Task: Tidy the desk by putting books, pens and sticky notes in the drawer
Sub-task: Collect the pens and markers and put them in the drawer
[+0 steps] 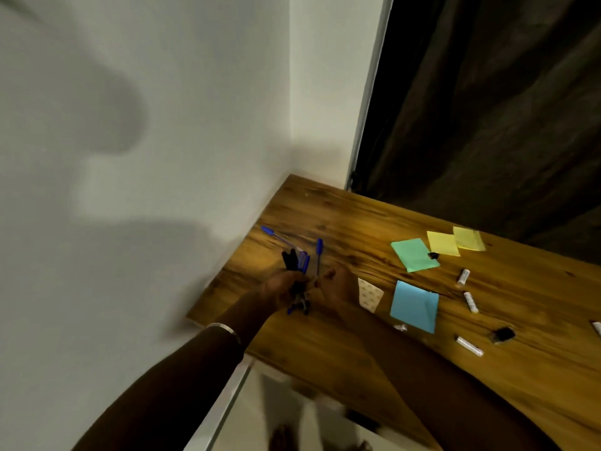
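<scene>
Pens: bunch (297, 271) clamped in left hand (281, 289); right hand (336, 286) pinches one blue pen (318, 255).
Left to do: sticky notes (414, 258) on desk (357, 222); drawer not in view.

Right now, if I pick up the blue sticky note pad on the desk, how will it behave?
The blue sticky note pad looks thin and flat, so probably light and bendable. It lies flush on the desk, so lifting an edge may need fingernails. Loose sheets might fan or peel apart.
</scene>
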Tool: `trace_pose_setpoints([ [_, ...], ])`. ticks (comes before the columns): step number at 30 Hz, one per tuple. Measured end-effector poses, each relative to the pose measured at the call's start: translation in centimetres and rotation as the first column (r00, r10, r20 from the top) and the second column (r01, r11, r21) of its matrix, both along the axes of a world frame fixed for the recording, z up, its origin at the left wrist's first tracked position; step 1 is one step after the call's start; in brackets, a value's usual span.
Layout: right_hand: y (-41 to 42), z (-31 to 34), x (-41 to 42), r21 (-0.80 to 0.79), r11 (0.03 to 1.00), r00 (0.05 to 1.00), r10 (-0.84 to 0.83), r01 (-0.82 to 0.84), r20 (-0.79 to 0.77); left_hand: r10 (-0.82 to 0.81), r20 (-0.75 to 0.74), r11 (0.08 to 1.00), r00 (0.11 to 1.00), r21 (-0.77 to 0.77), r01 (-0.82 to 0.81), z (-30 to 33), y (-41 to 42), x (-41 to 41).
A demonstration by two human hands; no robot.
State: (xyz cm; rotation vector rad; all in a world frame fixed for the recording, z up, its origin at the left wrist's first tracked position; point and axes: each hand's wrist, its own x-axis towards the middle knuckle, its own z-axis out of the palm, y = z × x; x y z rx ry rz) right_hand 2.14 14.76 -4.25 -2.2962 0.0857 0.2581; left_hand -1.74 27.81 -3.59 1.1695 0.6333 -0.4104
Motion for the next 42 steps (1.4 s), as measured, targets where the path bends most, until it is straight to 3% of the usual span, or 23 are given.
trace_pose_setpoints([
  [6, 1.8, -1.0, 0.2, -0.247, 0.966, 0.997, 0.076, -0.081, -0.031, 0.029, -0.011, 0.999, 1.000, 0.028, -0.029, 0.2, 1.9, -0.8],
  [14, 3.0, 0.1, 1.2, -0.308, 0.942, 0.987, 0.098, -0.132, -0.125, 0.081, -0.021, 0.997, 0.996, 0.008, -0.081, -0.5, 4.4, -0.4],
  [17, 2.7, 0.3, 1.8, -0.235, 0.963, 0.990, 0.118, -0.134, -0.081, 0.142, -0.013, 0.990, 0.990, -0.008, -0.142, -0.2, 4.8, 0.5],
  [22, 5.0, 1.4, 0.3, 0.151, 0.986, 0.996, 0.078, -0.073, -0.031, 0.153, 0.030, 0.988, 0.988, -0.031, -0.152, 0.0, 5.0, 1.9],
  [29, 5.9, 2.0, -0.6, 0.171, 0.940, 0.952, 0.304, -0.296, -0.021, 0.160, 0.075, 0.987, 0.984, -0.025, -0.159, -0.5, 5.9, 2.9],
  [32, 5.6, 1.9, 0.2, 0.110, 0.951, 0.957, 0.285, -0.289, 0.050, 0.219, 0.033, 0.976, 0.975, 0.001, -0.220, -0.8, 6.1, 3.0],
  [35, 5.1, 1.4, 2.1, -0.120, 0.945, 0.941, 0.318, -0.304, 0.119, 0.261, 0.016, 0.965, 0.965, -0.010, -0.261, -1.1, 6.3, 3.0],
  [38, 4.6, 0.7, 3.6, -0.327, 0.860, 0.877, 0.457, -0.393, 0.148, 0.253, 0.007, 0.967, 0.967, -0.021, -0.253, -0.8, 6.5, 2.8],
  [42, 4.7, -0.5, 5.0, -0.453, 0.753, 0.791, 0.593, -0.477, 0.153, 0.213, -0.001, 0.977, 0.977, -0.013, -0.213, -0.3, 7.0, 2.5],
])
